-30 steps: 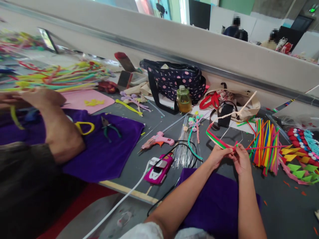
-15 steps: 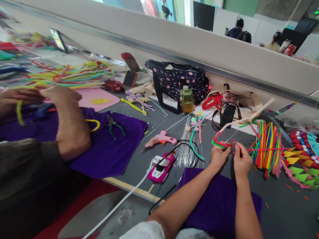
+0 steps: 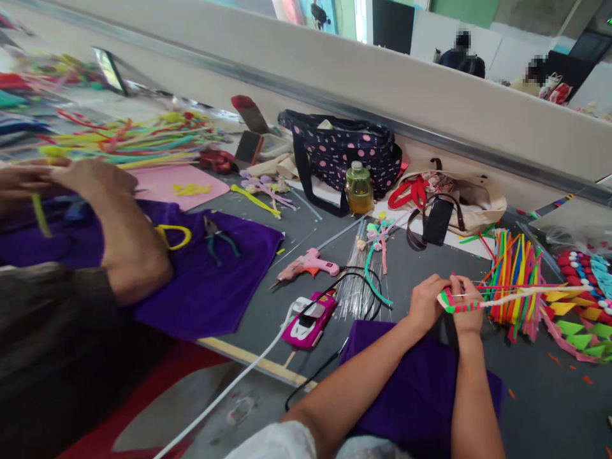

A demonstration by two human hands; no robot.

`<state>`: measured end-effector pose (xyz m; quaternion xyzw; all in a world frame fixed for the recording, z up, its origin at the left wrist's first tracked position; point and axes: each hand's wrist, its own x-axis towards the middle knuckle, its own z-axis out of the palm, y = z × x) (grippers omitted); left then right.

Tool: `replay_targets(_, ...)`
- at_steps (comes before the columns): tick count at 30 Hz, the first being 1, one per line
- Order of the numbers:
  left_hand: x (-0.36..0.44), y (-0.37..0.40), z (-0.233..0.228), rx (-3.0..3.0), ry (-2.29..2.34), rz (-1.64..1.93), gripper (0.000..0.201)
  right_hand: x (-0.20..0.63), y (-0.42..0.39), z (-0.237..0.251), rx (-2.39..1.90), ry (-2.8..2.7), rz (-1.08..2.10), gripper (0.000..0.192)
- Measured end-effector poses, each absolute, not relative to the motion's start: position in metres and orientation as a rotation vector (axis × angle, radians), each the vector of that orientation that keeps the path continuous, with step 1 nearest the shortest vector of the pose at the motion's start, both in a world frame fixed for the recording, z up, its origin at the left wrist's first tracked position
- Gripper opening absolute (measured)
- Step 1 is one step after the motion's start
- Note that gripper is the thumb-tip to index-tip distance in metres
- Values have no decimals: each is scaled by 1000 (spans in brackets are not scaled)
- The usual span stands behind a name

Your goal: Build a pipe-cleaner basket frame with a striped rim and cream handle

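My left hand [image 3: 424, 305] is closed, pinching the green-and-red end of a cream pipe-cleaner stem [image 3: 521, 294]. The stem lies nearly level, passing across my right hand [image 3: 467, 313] and out to the right. Fingers of my right hand are pinched together beside the left one, on a red pipe cleaner [image 3: 507, 287] that runs rightward. Red and green turns wrap the stem's near end. Under my forearms is a folded purple cloth [image 3: 406, 389]. A bundle of coloured pipe cleaners [image 3: 514, 274] lies just right of my hands.
Left of my hands are a pink glue gun [image 3: 308, 264], a magenta toy-car-shaped device [image 3: 310, 320] and clear glue sticks [image 3: 356, 287]. Behind stand a bottle [image 3: 359, 190] and a dotted bag [image 3: 354, 150]. A co-worker's arm [image 3: 131, 236] rests over purple cloth with pliers [image 3: 218, 241].
The cream stem has swung from pointing up and away to lying nearly level toward the right. My hands have come closer together. The co-worker's hands have moved slightly left.
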<state>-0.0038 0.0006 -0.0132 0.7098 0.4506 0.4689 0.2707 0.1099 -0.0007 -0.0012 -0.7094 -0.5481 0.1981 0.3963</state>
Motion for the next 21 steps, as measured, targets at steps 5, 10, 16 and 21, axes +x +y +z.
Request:
replay_targets(5,-3,3,-18,1850,1228,1281,13,110,1,-6,-1652,-1204,740,49)
replay_targets(10,3,8,-30,1523,1216,1306,14,102,-5,-2,-1724,-1432,280,31)
replay_targets(16,10,13,-32,1041,938,1354,19,97,-9,1,-1587,-1614,-50,21)
replay_targets(21,7,12,-24,788,871,1332,18,88,-12,-2,-1584,-1573,-130,16)
